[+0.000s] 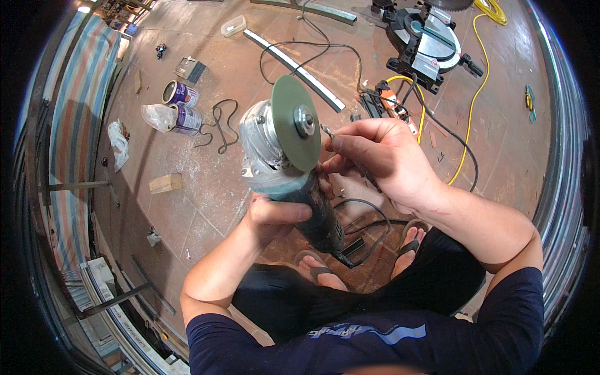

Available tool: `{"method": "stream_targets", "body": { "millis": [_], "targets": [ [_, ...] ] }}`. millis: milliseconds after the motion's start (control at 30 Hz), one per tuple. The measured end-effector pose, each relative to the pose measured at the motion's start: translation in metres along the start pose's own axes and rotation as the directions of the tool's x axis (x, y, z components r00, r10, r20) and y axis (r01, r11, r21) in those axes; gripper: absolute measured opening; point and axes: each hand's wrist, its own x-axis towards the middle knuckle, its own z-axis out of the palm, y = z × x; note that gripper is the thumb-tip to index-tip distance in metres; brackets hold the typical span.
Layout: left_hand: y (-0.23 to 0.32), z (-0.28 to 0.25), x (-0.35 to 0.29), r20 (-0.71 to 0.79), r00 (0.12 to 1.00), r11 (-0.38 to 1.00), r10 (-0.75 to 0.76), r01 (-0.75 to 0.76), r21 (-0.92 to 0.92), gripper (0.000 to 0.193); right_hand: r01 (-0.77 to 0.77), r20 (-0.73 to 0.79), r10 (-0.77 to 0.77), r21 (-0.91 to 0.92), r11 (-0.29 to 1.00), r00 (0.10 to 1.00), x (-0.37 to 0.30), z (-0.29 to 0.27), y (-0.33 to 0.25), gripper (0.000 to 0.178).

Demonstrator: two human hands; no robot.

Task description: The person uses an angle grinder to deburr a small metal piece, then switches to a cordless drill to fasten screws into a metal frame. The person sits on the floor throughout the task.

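The left hand grasps the angle grinder mid-scene; the right hand pinches a drill bit at the green disc's right edge — contact unclear. Apparently the bit is being lined up — the next move calls for a steady angle.
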Motion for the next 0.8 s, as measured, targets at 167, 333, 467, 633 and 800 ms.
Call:
{"method": "stream_targets", "body": {
  "millis": [167,333,467,633,800],
  "targets": [
    [0.000,0.001,0.000,0.001,1.000,1.000,-0.004,0.004,-0.004,0.093,-0.013,0.001,0.013,-0.013,1.000,1.000,0.000,-0.001,-0.001,0.029],
    [-0.001,0.000,0.003,0.038,0.999,1.000,0.019,-0.018,-0.012,0.094,-0.009,0.007,0.009,-0.029,1.000,1.000,-0.001,-0.001,-0.002,0.029],
    [0.001,0.002,0.003,0.015,1.000,1.000,0.012,-0.012,0.018,0.094,0.005,0.002,-0.005,-0.027,1.000,1.000,-0.001,0.000,-0.002,0.028],
    [0.003,0.011,0.001,-0.006,1.000,1.000,0.006,-0.007,-0.024,0.094,0.007,0.003,-0.007,-0.019,1.000,1.000,0.000,-0.001,0.001,0.027],
    [0.003,0.012,0.002,-0.003,1.000,1.000,0.021,-0.021,-0.012,0.094,0.029,0.002,-0.029,-0.006,1.000,1.000,0.000,-0.001,0.003,0.027]
  ]
}}
